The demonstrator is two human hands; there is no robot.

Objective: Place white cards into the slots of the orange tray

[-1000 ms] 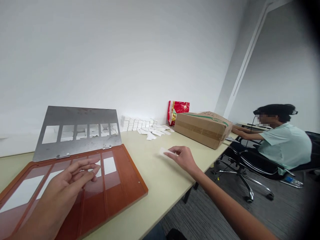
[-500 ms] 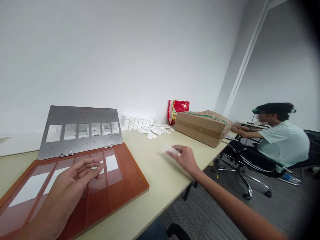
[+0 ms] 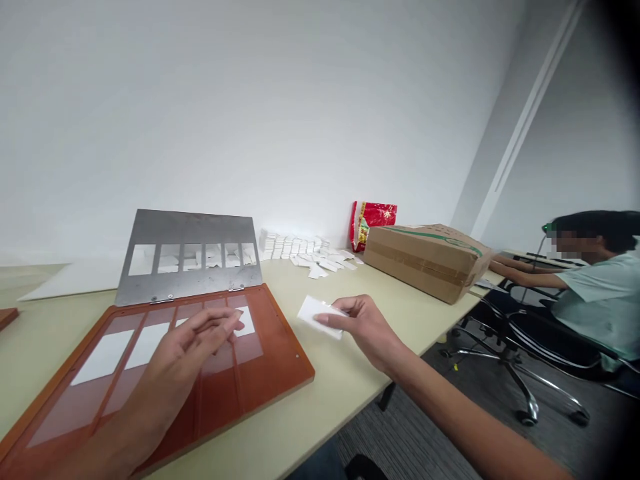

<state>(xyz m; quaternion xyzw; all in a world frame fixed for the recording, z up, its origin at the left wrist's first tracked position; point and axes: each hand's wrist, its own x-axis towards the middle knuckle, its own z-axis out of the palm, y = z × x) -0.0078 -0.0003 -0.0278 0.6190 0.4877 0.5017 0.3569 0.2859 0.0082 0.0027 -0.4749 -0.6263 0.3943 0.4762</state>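
Observation:
My right hand (image 3: 367, 330) pinches a white card (image 3: 310, 308) between thumb and fingers, above the table beside the frame. A clear film edge shows around the card. My left hand (image 3: 193, 353) hovers over a reddish-brown board (image 3: 285, 363), fingers curled and thumb pressed to them; whether anything small is in the pinch I cannot make out. White cards (image 3: 103, 357) in clear sleeves lie in the board's slots, the right-hand one partly behind my left fingertips. A metal plate with rectangular windows (image 3: 195, 223) stands raised, hinged to the board's back edge.
Stacked white cards (image 3: 287, 245) and a loose heap of cards (image 3: 330, 260) lie by the wall. A red bag (image 3: 377, 215) stands behind a cardboard box (image 3: 420, 263). To the right, a person (image 3: 595, 293) sits at the table. Another brown board edge (image 3: 7, 318) shows at far left.
My right hand has brought the card left toward the board, and the card now faces up more clearly. My view has turned left, so everything sits further right.

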